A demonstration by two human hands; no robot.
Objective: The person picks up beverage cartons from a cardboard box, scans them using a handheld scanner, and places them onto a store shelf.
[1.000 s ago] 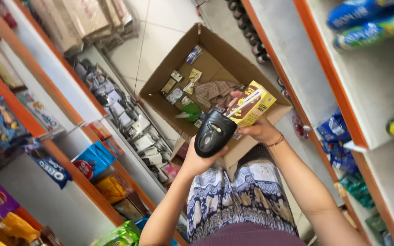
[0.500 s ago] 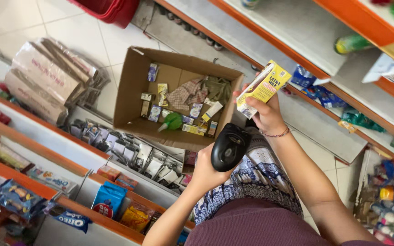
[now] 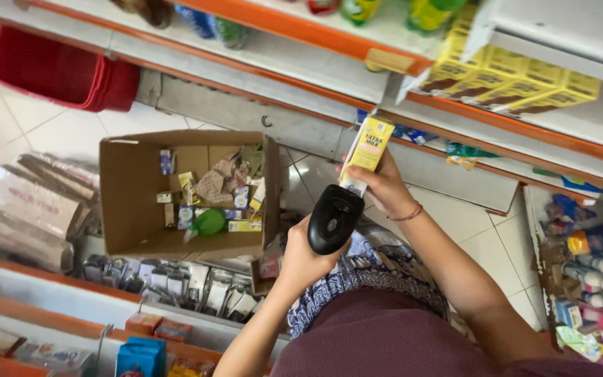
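Landmark: open cardboard box (image 3: 134,195) on the tiled floor.

- Left hand (image 3: 308,255), just right of the box: fingers wrapped tight around the grip of a black handheld scanner (image 3: 332,218), whose head points up toward the carton.
- Right hand (image 3: 382,185), further right of the box and just above the scanner: fingers clamped on a small yellow drink carton (image 3: 368,150), held upright, its lower end close to the scanner head.
- Inside the box: loose small packets and a green item (image 3: 207,222).
- Left of the box: stacked wrapped packs (image 3: 29,202).
- Beyond the box, upper left: red baskets (image 3: 64,73).
- Beyond the box, upper right: orange-edged shelf holding a row of matching yellow cartons (image 3: 518,80).
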